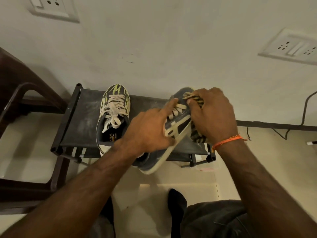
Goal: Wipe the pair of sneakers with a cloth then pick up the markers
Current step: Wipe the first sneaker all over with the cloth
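Two dark sneakers with cream laces sit on a small black rack [78, 117]. The left sneaker [114, 114] stands flat, toe toward the wall, with yellow markings on its toe. The right sneaker [178, 124] is tilted onto its side, its heel hanging over the rack's front edge. My left hand [151, 129] steadies the tilted shoe, index finger stretched along its upper. My right hand [214, 114] presses a striped dark-and-tan cloth [197, 134] against the shoe's toe and side. A white object with a dark tip [311, 143], possibly a marker, lies on the floor at the far right.
A dark brown plastic chair [25, 103] stands to the left of the rack. The wall behind carries two white socket plates [289, 47]. A black cable [305, 107] runs down the wall to the floor at right. My knees are at the bottom.
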